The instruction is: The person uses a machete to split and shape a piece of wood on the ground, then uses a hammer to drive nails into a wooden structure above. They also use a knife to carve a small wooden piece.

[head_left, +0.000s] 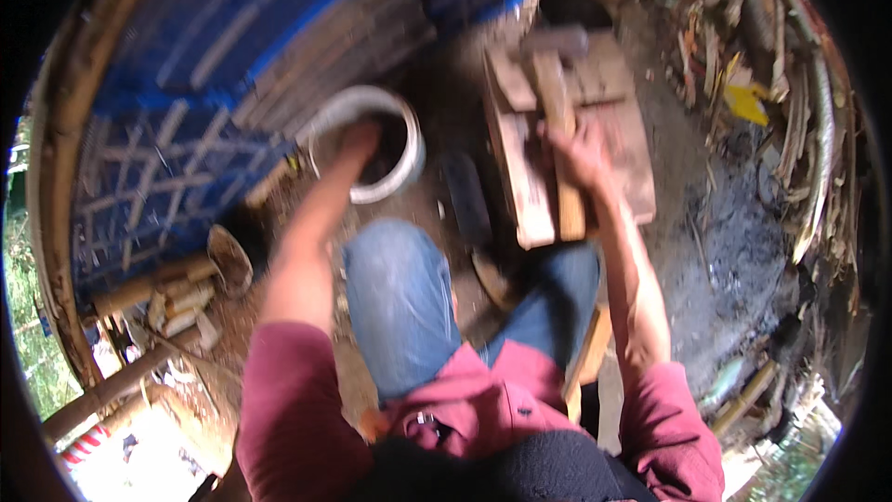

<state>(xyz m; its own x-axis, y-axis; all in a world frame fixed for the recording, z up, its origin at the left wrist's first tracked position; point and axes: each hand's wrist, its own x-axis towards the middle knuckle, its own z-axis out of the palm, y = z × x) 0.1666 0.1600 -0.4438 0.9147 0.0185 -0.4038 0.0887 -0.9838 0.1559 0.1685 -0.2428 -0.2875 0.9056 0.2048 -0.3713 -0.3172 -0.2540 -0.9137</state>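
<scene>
L hand (364, 139) inside white bucket (373, 192), left; finger state can't tell. R hand (581, 158) grips hammer (556, 93) over wooden block (630, 153), right. Rec.: hammer steadied, L reach slow.

- Bucket (376, 193): before the left knee (395, 265), left of the block.
- Left hand (364, 141): inside the bucket.
- Block (624, 167): before the right knee (569, 279), right of the bucket.
- Hammer (556, 98): over the block, head at the far end, handle running back toward the right knee; contact unclear.
- Right hand (583, 156): around the handle.
- Tarp (158, 51): left of and beyond the bucket.
- Sticks (790, 121): heaped far right, well apart from the block.
</scene>
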